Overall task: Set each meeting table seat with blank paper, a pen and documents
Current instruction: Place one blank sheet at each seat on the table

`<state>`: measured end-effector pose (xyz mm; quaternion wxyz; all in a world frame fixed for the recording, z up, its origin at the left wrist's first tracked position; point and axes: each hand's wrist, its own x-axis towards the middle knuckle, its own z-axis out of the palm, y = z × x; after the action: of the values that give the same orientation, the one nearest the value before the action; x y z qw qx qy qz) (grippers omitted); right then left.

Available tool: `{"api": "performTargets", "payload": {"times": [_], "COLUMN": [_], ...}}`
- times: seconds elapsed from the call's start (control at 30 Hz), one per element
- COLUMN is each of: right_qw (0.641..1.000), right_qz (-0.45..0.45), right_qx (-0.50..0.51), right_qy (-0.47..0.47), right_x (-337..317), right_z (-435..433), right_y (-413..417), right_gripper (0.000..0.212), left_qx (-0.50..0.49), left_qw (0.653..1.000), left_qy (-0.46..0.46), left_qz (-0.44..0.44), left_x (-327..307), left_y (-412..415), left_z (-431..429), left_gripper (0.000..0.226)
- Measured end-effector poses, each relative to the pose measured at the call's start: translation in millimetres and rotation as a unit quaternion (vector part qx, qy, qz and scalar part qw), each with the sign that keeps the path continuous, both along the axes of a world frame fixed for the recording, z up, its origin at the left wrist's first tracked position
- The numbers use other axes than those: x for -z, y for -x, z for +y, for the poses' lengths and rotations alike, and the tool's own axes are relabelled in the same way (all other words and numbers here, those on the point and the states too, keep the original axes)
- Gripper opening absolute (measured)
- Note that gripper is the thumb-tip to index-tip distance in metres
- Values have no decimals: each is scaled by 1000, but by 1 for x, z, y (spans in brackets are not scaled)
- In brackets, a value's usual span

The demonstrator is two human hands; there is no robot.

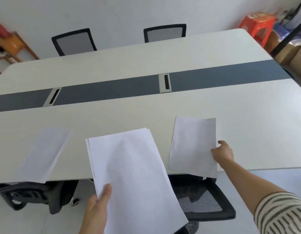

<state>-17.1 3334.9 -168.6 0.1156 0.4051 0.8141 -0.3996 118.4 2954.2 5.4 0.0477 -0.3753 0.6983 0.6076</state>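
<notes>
My left hand [98, 206] grips a stack of blank white paper [129, 174] by its lower left edge, thumb on top, and holds it above the near edge of the meeting table [146, 115]. My right hand [223, 152] pinches the right edge of a single white sheet [192, 144] that lies at the near right seat, its lower end hanging over the table edge. Another white sheet [43, 152] lies at the near left seat, also overhanging the edge. No pen is in view.
Black mesh chairs stand at the near left [28, 193] and near right [202, 200], and two more at the far side [74, 41] [165, 32]. A dark strip [112, 90] with two cable ports runs down the table's middle. A red stool [257, 26] stands at the back right.
</notes>
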Motion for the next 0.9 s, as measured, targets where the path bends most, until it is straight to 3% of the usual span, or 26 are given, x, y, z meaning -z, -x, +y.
{"api": "performTargets", "payload": {"times": [0.13,0.23,0.37,0.43,0.5,0.67,0.83,0.9], "right_qw": [1000,999,967,934,912,897,883,880], "right_qz": [1,44,126,132,137,212,271,285], "right_qx": [-3,7,57,82,105,219,275,283], "right_qy": [-2,10,214,323,373,320,266,252], "right_x": [-22,-48,-97,-119,-132,-140,-141,-139], "right_z": [-3,-18,-57,-72,-77,-56,-6,22], "right_y": [-12,-33,-81,-110,-138,-202,-250,-268], "right_gripper": [59,48,30,34,41,40,21,27], "left_qx": [39,84,178,228,288,404,454,464], "left_qw": [999,994,978,963,942,894,866,860], "left_qy": [-36,-56,-104,-140,-170,-192,-204,-203], "left_qz": [15,29,11,3,-3,-25,-57,-64], "left_x": [-3,-6,-3,-3,-3,-2,-1,0], "left_y": [13,28,52,63,70,71,54,45], "left_z": [9,13,26,42,64,122,195,231], "left_gripper": [35,31,26,15,18,27,24,22]}}
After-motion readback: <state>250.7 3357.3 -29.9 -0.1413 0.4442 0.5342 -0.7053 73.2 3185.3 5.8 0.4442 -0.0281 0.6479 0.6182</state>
